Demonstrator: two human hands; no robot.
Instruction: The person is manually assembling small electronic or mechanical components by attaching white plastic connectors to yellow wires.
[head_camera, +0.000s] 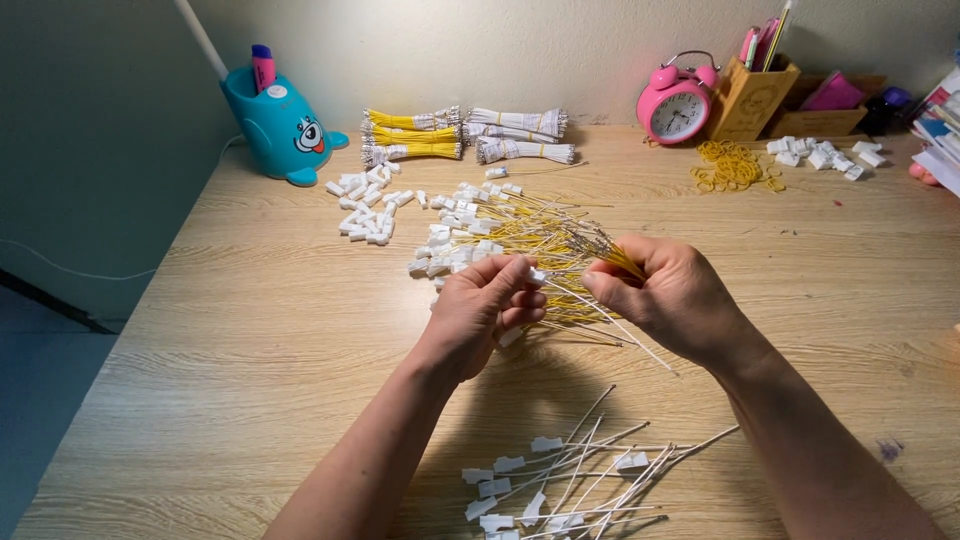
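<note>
Mid-frame, left hand (480, 305) pinched a small white plastic connector (537, 275) w/ thin white wire (610, 325) trailing lower right; right hand (665, 290) closed round a bunch of thin yellow wires (620, 260).

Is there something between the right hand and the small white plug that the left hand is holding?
Nothing visible blocks it. The right hand and left hand are close together, with only a thin white wire running between them toward the white plug.
</note>
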